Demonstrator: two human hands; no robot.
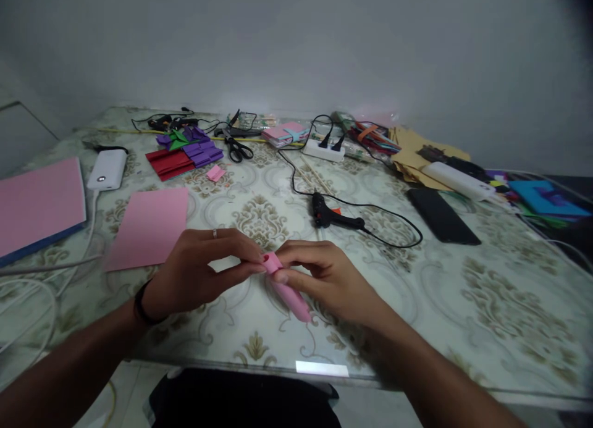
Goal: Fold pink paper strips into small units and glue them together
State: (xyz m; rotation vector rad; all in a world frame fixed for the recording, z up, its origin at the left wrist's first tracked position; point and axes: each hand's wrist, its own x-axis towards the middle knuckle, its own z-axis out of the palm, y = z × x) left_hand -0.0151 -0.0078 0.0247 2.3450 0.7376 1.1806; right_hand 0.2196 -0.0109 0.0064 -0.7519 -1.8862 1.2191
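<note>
A pink paper roll [291, 298] slants over the patterned table, its upper end pinched between my two hands. My left hand [204, 267], with a ring and a black wristband, grips the rim of the roll's top end between thumb and fingertips. My right hand [324, 276] holds the roll just below that end, thumb on the near side and fingers behind. A flat pink sheet [151, 227] lies to the left of my left hand. Beyond my right hand rests a black glue gun [336, 215] with its cable looped to the right.
Black scissors [236, 147], folded red paper [170, 162] and purple paper [201, 149] lie at the back left. A power strip [324, 149] stands at the back. A black phone [442, 215] lies right; a white power bank [108, 168] and pink stack [41, 202] are left.
</note>
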